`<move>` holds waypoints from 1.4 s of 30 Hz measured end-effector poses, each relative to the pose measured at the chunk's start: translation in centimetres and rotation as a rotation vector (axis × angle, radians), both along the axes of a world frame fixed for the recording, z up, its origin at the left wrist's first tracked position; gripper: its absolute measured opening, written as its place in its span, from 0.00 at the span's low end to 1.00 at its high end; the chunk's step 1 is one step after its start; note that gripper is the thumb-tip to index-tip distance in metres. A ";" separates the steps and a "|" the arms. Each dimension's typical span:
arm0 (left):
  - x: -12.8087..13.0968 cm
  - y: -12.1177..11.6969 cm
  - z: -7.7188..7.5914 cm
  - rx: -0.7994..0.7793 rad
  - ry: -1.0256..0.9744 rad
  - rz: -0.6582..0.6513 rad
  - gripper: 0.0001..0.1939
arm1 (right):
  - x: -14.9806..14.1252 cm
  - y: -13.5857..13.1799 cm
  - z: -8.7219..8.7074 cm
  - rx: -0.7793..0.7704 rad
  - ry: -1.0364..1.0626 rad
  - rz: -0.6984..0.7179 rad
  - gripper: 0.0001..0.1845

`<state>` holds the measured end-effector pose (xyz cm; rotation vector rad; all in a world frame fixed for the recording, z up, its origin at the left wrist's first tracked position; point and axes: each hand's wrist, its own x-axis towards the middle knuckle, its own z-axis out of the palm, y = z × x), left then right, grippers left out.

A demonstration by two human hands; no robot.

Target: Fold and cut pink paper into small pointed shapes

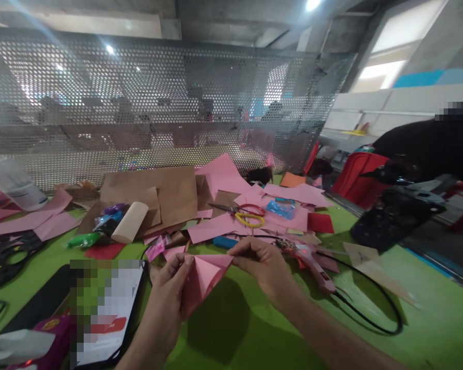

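Observation:
Between my two hands, above the green table, is a folded piece of pink paper [205,280] with several creased layers. My left hand [168,285] grips its left side, thumb on top near the upper edge. The fingers of my right hand [263,264] pinch its pointed right corner. Just beyond the hands lie a blue-handled tool [224,242] and scissors [250,215] with red and yellow handles, on loose pink sheets. A pink glue gun [317,270] with a black cord rests right of my right hand.
A tablet [113,308], partly blurred out, lies at the left beside a purple tissue pack [48,341]. Brown cardboard [150,190] and pink paper scraps [226,177] cover the back, before a perforated metal screen [146,108]. A person in dark clothing [420,139] is at the right.

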<state>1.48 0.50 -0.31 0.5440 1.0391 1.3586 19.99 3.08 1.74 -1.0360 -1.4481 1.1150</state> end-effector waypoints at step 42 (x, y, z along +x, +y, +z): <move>-0.4 0.1 -0.3 0.164 0.432 -0.056 0.16 | 0.4 -0.4 0.9 -0.014 -0.190 0.111 0.17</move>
